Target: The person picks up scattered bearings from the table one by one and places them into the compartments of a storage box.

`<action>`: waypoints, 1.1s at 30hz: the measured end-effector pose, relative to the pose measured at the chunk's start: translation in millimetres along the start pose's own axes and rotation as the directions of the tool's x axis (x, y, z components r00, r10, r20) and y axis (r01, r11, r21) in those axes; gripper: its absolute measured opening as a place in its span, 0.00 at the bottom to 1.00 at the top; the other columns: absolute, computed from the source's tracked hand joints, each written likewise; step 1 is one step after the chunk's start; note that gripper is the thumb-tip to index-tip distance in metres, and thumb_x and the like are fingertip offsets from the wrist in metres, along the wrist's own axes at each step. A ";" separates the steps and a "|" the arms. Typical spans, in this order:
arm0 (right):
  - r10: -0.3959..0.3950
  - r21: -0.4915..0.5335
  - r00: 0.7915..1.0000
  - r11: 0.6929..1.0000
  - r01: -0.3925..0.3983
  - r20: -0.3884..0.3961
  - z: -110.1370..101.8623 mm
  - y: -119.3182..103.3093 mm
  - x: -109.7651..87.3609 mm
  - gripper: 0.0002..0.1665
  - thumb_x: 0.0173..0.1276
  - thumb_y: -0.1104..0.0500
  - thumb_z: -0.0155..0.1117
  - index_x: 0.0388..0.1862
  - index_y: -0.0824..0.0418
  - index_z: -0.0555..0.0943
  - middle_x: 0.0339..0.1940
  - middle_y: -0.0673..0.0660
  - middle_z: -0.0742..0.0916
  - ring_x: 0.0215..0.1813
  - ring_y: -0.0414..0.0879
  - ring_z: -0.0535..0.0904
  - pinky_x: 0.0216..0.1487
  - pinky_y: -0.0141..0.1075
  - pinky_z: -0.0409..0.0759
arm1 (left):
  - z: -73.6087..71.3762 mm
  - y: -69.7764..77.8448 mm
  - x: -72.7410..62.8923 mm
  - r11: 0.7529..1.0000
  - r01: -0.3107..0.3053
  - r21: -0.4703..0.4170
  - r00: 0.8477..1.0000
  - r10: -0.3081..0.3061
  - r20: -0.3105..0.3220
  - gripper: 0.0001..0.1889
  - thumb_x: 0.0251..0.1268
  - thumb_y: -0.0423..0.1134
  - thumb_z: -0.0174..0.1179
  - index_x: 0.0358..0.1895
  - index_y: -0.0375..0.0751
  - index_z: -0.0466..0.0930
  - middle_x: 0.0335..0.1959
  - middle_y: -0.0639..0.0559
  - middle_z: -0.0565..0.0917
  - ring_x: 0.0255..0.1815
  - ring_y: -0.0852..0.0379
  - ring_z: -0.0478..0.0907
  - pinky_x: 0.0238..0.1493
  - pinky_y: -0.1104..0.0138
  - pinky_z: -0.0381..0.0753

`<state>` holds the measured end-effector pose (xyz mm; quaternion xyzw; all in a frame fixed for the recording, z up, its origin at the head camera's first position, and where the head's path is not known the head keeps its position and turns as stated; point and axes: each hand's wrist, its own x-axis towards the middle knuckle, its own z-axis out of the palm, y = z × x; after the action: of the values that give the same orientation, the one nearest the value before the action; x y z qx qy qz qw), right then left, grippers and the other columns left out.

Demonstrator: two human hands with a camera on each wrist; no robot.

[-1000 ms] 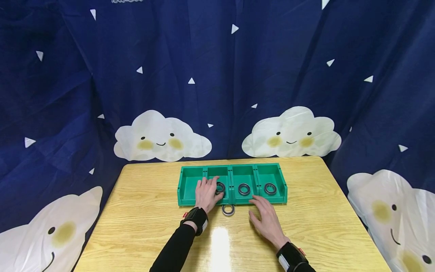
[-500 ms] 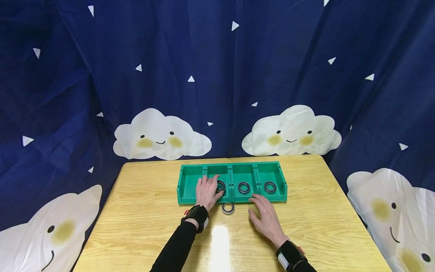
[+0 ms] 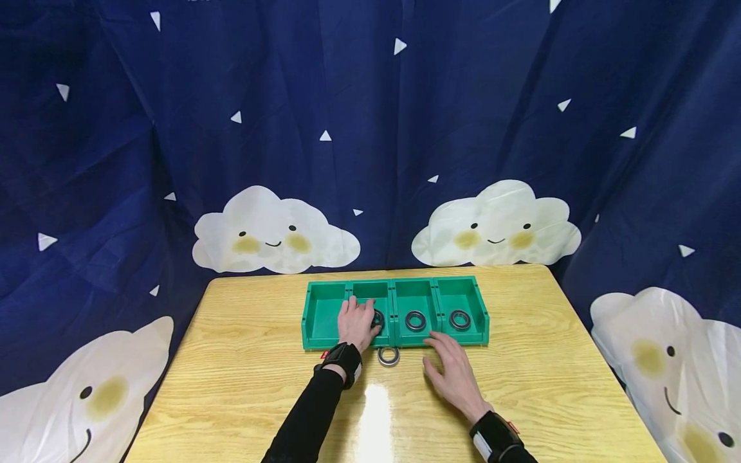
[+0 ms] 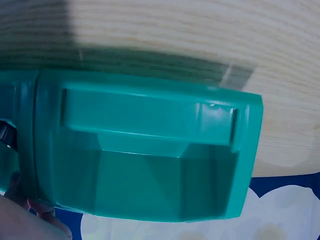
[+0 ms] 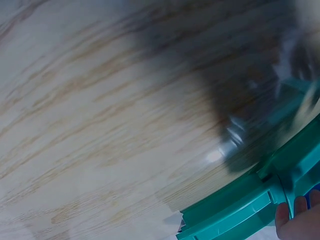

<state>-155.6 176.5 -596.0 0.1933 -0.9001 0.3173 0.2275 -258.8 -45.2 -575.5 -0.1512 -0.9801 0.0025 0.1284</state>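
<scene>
My left hand (image 3: 356,324) reaches into the second compartment from the left of a row of green bins (image 3: 370,344). Its thumb and index finger lie round a dark ball bearing (image 3: 379,320), partly hidden under the hand. In the left wrist view, that bearing (image 4: 7,134) shows only at the left edge. My right hand (image 3: 454,370) lies with loosely bent fingers, holding nothing, fingertips at the front rim of the third bin. In the right wrist view, its fingertips (image 5: 299,212) overlap the green rim. Another ball bearing (image 3: 388,357) lies on the table before the bins.
One bearing (image 3: 415,321) lies in the third bin and another (image 3: 460,320) in the rightmost. The leftmost bin (image 4: 140,185) holds nothing visible. Under everything is a wooden table (image 3: 249,360). A dark blue curtain (image 3: 370,128) with clouds hangs behind it.
My left wrist has swung slightly to the right, its fingertips staying at the bearing in the second bin. The right hand has stayed in place.
</scene>
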 end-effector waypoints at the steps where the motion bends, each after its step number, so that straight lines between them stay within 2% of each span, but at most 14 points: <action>1: -0.002 0.001 1.000 1.000 0.002 0.000 0.1 -0.3 0.0 0.22 0.56 0.60 0.67 0.51 0.62 0.78 0.57 0.61 0.77 0.60 0.56 0.68 0.58 0.53 0.65 | 0.6 0.5 0.5 1.000 0.007 0.008 1.000 -0.008 0.009 0.31 0.46 0.56 0.69 0.53 0.45 0.75 0.34 0.53 0.82 0.39 0.48 0.63 0.42 0.60 0.60; 4: -0.003 0.000 1.000 1.000 0.003 0.004 0.8 -0.3 -0.2 0.22 0.56 0.60 0.66 0.51 0.62 0.78 0.57 0.61 0.77 0.60 0.56 0.68 0.58 0.53 0.64 | 1.2 1.4 -0.3 1.000 0.028 0.004 1.000 -0.028 0.011 0.24 0.48 0.52 0.68 0.47 0.45 0.77 0.30 0.53 0.82 0.40 0.48 0.63 0.42 0.60 0.59; 7: 0.000 -0.005 1.000 1.000 0.000 0.002 1.2 0.7 -0.9 0.22 0.56 0.60 0.67 0.51 0.61 0.78 0.57 0.61 0.77 0.60 0.56 0.68 0.58 0.53 0.64 | 0.8 1.5 -3.2 0.999 0.020 -0.030 0.999 -0.021 -0.038 0.20 0.51 0.49 0.66 0.47 0.46 0.78 0.33 0.53 0.82 0.40 0.48 0.62 0.42 0.60 0.59; 12: 0.012 0.004 1.000 1.000 -0.012 -0.004 -0.6 2.5 -2.6 0.22 0.55 0.62 0.67 0.50 0.62 0.78 0.57 0.61 0.77 0.60 0.57 0.68 0.58 0.53 0.64 | -1.6 -1.2 -13.8 0.990 -0.028 -0.142 0.990 0.009 -0.138 0.23 0.54 0.48 0.65 0.54 0.47 0.76 0.42 0.52 0.81 0.43 0.49 0.63 0.43 0.59 0.61; 18: 0.011 0.006 1.000 1.000 -0.011 -0.008 -1.9 3.7 -3.0 0.22 0.55 0.62 0.68 0.50 0.62 0.79 0.56 0.61 0.77 0.60 0.58 0.69 0.57 0.54 0.65 | -2.8 -3.1 -29.8 0.963 -0.073 -0.260 0.972 0.011 -0.233 0.24 0.55 0.48 0.64 0.54 0.46 0.75 0.48 0.51 0.78 0.49 0.47 0.65 0.46 0.58 0.64; 22: 0.016 0.006 1.000 1.000 -0.016 0.001 -2.4 3.6 -3.6 0.22 0.55 0.62 0.67 0.50 0.62 0.78 0.57 0.61 0.77 0.60 0.57 0.68 0.58 0.54 0.65 | -3.9 -0.4 -39.3 0.961 -0.097 -0.258 0.962 0.025 -0.271 0.23 0.58 0.51 0.60 0.55 0.47 0.74 0.47 0.52 0.77 0.48 0.48 0.66 0.45 0.58 0.66; 24: 0.015 0.002 1.000 1.000 -0.015 0.002 -2.1 4.4 -4.2 0.22 0.55 0.62 0.67 0.50 0.61 0.78 0.57 0.61 0.77 0.60 0.57 0.68 0.58 0.54 0.64 | -3.0 2.4 -44.1 0.963 -0.101 -0.248 0.953 0.022 -0.304 0.22 0.59 0.52 0.59 0.53 0.46 0.74 0.44 0.51 0.76 0.45 0.48 0.67 0.42 0.59 0.67; 29: 0.002 -0.007 1.000 1.000 -0.003 -0.012 -0.9 7.0 -5.4 0.21 0.54 0.62 0.67 0.50 0.61 0.78 0.56 0.61 0.77 0.59 0.57 0.69 0.57 0.54 0.65 | -0.2 12.8 -59.7 0.967 -0.078 -0.243 0.934 -0.014 -0.358 0.20 0.57 0.54 0.59 0.47 0.46 0.76 0.38 0.51 0.75 0.37 0.49 0.69 0.34 0.61 0.67; 33: 0.001 -0.011 1.000 1.000 -0.002 -0.011 -2.2 6.7 -5.5 0.21 0.54 0.62 0.67 0.49 0.62 0.79 0.56 0.61 0.77 0.59 0.57 0.69 0.57 0.54 0.65 | 5.5 19.4 -72.7 0.969 -0.049 -0.240 0.933 -0.041 -0.356 0.21 0.54 0.57 0.60 0.45 0.48 0.76 0.35 0.53 0.76 0.34 0.50 0.70 0.31 0.62 0.65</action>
<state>-153.8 184.0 -600.7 0.1896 -0.9007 0.3137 0.2333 -187.4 -48.1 -599.9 -0.1659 -0.9326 -0.1459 0.2854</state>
